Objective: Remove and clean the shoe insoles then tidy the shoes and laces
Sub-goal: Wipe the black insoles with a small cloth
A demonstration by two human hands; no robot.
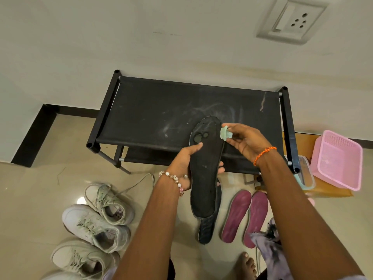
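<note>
Left hand [184, 160] gripping black insole [203, 178] above rack's [153, 110] front edge; right hand [245, 141] pinching green wad [226, 133] against insole's toe edge.

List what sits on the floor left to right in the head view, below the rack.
White sneakers → black insole on the floor → pair of maroon insoles → pink basket.
</note>
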